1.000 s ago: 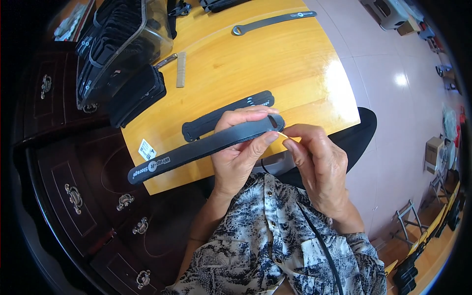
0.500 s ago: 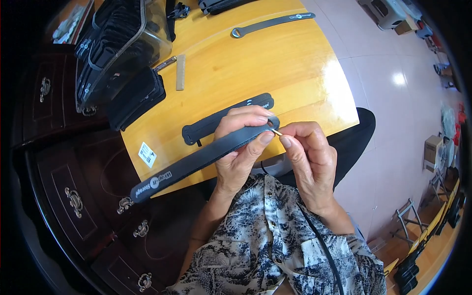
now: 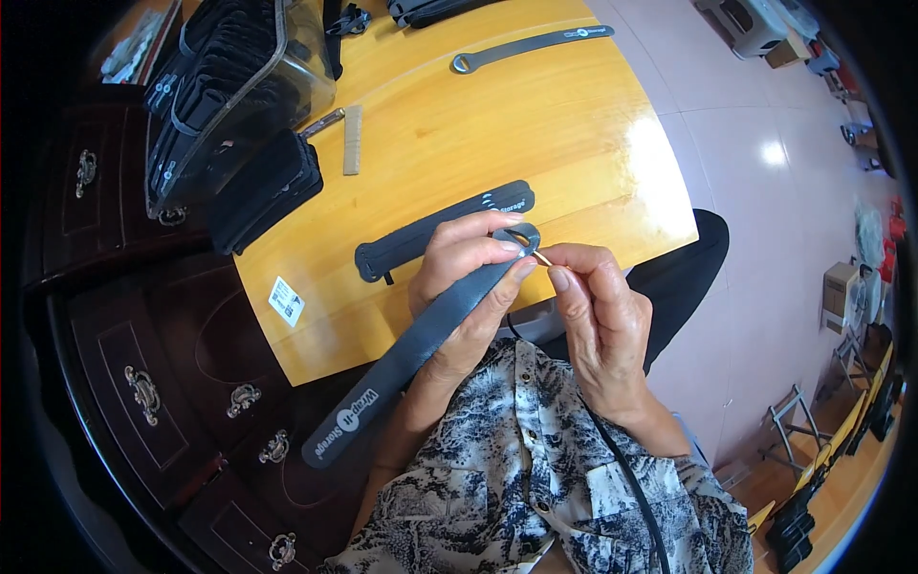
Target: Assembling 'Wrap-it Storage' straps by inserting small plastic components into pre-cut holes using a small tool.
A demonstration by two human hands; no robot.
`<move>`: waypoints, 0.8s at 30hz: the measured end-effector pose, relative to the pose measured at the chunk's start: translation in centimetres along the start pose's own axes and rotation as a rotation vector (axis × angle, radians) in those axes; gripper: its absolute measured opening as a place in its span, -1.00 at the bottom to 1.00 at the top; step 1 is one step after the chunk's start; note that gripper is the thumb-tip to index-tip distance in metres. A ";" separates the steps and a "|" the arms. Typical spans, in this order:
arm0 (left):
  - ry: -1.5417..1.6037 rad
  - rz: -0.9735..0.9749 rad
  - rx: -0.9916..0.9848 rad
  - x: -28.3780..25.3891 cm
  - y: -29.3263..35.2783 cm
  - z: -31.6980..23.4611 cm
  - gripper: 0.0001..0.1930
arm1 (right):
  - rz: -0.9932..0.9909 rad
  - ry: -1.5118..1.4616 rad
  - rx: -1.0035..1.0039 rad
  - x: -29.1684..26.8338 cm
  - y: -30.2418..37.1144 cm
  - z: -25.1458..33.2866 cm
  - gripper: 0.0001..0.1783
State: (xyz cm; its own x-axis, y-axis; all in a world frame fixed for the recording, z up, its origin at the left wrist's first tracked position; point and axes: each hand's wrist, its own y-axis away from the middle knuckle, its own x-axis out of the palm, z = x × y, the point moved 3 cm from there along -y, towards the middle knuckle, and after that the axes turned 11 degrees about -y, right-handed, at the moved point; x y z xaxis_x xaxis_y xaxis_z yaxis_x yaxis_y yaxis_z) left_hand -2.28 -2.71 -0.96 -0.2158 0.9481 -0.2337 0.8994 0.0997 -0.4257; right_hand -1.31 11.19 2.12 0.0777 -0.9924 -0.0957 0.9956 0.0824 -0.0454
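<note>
My left hand point(image 3: 469, 277) pinches a long dark grey strap point(image 3: 406, 349) just below its looped end, which has an oval opening. The strap's printed tail slants down to the lower left, past the table edge. Between thumb and forefinger, my right hand point(image 3: 604, 316) grips a thin brass-coloured stick point(image 3: 541, 256), whose tip meets the strap at the loop; how far it enters is hidden. A second dark strap point(image 3: 421, 234) lies flat on the table just beyond my left hand.
On the yellow wooden table point(image 3: 574, 124) lie a grey strap with a ring point(image 3: 526, 48), a flat tan strip point(image 3: 353, 141), a white label point(image 3: 286, 301) and a stack of black straps point(image 3: 273, 187). A clear bin point(image 3: 306, 81) full of straps stands at the left, near dark drawers point(image 3: 134, 383).
The strap has turned in my left hand, its tail swinging down and toward me. Its loop opening now faces up more. My right hand stays at the loop with the stick.
</note>
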 end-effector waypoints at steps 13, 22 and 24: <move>-0.094 0.062 0.042 0.0 0.0 0.6 -0.76 | -0.104 0.181 -0.245 1.0 -0.7 -1.2 -0.93; -0.176 0.059 0.092 -0.7 -0.7 -0.2 -0.75 | 0.123 0.246 -0.257 -0.4 -2.3 -1.1 -0.88; -0.316 0.098 0.151 -0.7 -0.9 -0.3 -0.76 | 0.122 0.407 -0.237 -0.4 -2.4 -0.6 -0.75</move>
State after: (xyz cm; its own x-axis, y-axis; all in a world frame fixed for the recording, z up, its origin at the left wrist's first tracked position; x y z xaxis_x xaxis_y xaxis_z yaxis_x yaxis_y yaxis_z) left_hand -2.84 -3.35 -0.18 -0.2591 0.8083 -0.5287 0.8604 -0.0555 -0.5066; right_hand -3.78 11.39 1.70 0.1192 -0.8617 -0.4933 0.9373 0.2616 -0.2305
